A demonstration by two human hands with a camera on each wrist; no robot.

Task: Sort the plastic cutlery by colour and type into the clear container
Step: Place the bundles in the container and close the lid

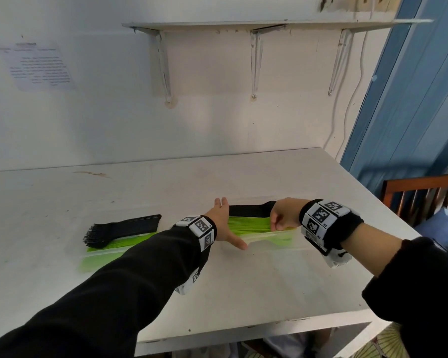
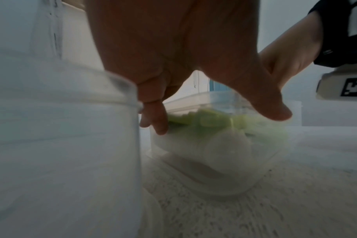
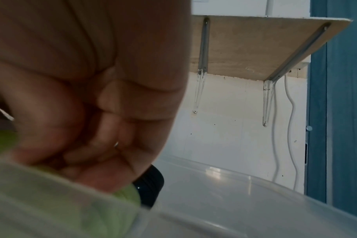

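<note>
Left hand: our left hand (image 1: 224, 226) lies flat, fingers straight, across the long clear plastic container (image 1: 299, 248).
Right hand: our right hand (image 1: 285, 214) pinches the bright green plastic cutlery stack (image 1: 246, 224) inside it.
Black plastic forks (image 1: 120, 229): far left on the white table (image 1: 256, 280).

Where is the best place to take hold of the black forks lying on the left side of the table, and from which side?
Probably at the handle end of the black forks, coming from above and pinching across the bundle's width. The handles lie flat and packed together, pointing toward the left hand, while the tines fan out at the far left end and would likely splay or slip. The table beside the handles looks bare, leaving room for fingers.
</note>
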